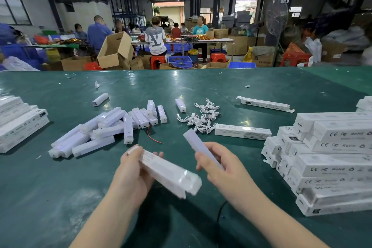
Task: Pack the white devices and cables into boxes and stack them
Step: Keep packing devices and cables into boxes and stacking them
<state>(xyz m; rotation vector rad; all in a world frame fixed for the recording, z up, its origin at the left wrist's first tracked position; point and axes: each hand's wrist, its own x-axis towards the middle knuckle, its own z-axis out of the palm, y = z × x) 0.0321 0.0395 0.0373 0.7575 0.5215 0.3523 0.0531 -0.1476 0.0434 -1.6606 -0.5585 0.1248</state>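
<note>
Box (171, 173) in left hand (134, 171), device (198, 147) in right hand (219, 165)

Table (261, 78) dark green, glossy; devices (104, 129) white; cables (203, 117) white; boxes (330, 167) white, grey print; wire (153, 135) red.

The table (201, 86) wears glossy green sheeting that reflects the ceiling lamps. The devices (112, 127) look like smooth matt white plastic; the stacked boxes (332, 167) at right are printed white card.

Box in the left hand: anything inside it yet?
Cannot tell. The box in the left hand is blurred and its near end shows nothing clearly. The right hand holds a white device outside it.
</note>
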